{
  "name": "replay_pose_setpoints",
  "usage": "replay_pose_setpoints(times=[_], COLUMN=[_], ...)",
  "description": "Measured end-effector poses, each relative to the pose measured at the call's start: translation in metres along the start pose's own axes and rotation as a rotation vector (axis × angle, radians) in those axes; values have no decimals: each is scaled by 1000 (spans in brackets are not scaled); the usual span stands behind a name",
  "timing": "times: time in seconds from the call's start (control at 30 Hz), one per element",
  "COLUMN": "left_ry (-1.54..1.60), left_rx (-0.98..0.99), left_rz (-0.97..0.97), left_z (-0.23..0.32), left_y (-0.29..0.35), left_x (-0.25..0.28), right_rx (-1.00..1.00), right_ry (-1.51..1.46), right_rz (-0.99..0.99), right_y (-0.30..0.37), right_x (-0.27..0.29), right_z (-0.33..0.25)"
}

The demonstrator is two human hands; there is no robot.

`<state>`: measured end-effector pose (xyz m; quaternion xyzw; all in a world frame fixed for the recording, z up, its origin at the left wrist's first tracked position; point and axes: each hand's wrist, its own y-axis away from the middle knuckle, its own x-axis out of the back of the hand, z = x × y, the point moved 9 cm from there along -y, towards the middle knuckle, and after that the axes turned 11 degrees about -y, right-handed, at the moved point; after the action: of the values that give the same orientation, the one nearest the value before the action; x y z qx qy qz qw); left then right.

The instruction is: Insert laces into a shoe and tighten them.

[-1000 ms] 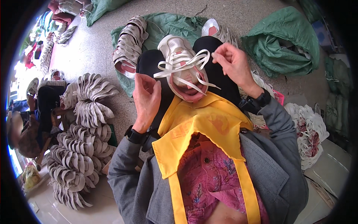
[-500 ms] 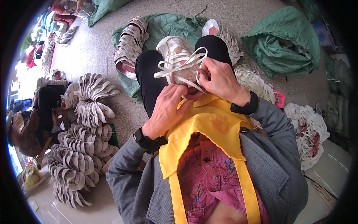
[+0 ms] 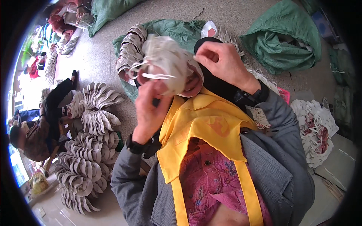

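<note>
Over the lap, just above the yellow apron [image 3: 215, 116], comes one pale shoe [image 3: 166, 62], smeared by blur, loose white laces [image 3: 160, 76] looping off its near left side. Beside it, to the right, gapes a pink-lined opening [image 3: 193, 81]; same shoe or a second, I cannot tell! Two hands at work: the left hand [image 3: 149, 109] is clamped on the shoe's lower edge, fingers partly lost in the smear; the right hand [image 3: 226, 64] sits by the shoe's right side, thumb and fingertips together, and whether anything is pinched there is too small to tell. Two black wristbands, one per wrist. Out past the knees, one green sheet [image 3: 188, 28] on the floor, with two rows of shoe uppers near it, one left [image 3: 130, 49], one right [image 3: 220, 34]. Two green bags now: one slumped open at right [image 3: 264, 34], one at the top left [image 3: 107, 15]. On the left floor, two piles of curved pale pieces, a fan [image 3: 98, 107] and a bigger heap [image 3: 83, 169]. Over at right, one white bundle [image 3: 315, 132] and one pink basket [image 3: 285, 96]. Far left, one seated co-worker [image 3: 36, 137]!
</note>
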<state>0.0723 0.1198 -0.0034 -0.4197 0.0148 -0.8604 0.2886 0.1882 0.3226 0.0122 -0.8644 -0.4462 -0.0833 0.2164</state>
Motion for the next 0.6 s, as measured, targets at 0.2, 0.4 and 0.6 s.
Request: replay_pose_setpoints(times=[0.2,0.4,0.6], left_ry=[652,434,609], left_rx=[197,95,122], left_rz=[84,-51,52], left_z=[-31,-4,5], left_y=[-11,-9,-18], left_x=[27,12,27], right_rx=[253,432,283], right_ry=[30,500,371], right_rz=[-400,-557,-603], right_y=[54,70,60], right_x=[-48,-82,-73], right_z=[13,32,18])
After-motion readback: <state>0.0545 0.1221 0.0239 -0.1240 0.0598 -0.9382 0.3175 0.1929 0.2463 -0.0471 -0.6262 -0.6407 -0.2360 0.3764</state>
